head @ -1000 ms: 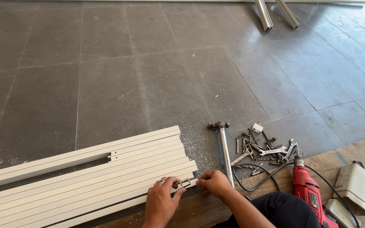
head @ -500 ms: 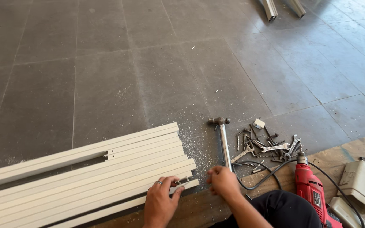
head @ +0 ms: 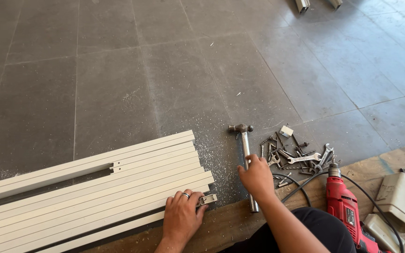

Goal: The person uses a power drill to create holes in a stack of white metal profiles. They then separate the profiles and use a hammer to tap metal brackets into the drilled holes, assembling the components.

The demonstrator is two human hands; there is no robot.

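Head view: we look down at a grey tiled floor w/ both hands low in frame; dark trouser leg at bottom centre.
Left hand: left hand lies palm-down on the near end of the pale profiles; fingers spread flat, not closed round anything; ring on one finger; fingertips just beside the small metal bracket.
Bracket: sits at the end of the nearest profile, touching it; we can't tell if it's seated inside or only laid against.
Right hand: right hand is over the hammer; fingers curled down onto the handle, about mid-shaft; whether the grip is fully closed we can't tell.
Hammer: lies flat on the floor, head away from us, handle running toward us onto the wooden board.
Profiles: stack of cream metal profiles side by side, running left out of frame; one in the far rows has a notch cut.
Swarf: pale shavings scattered on the floor btwn profile ends and hammer.
Loose hardware: pile of spanners and screws just right of the hammer.
Drill: red power drill on the board, right of our leg; black cable loops toward the hardware.
Far right: beige box-like item, near the drill.
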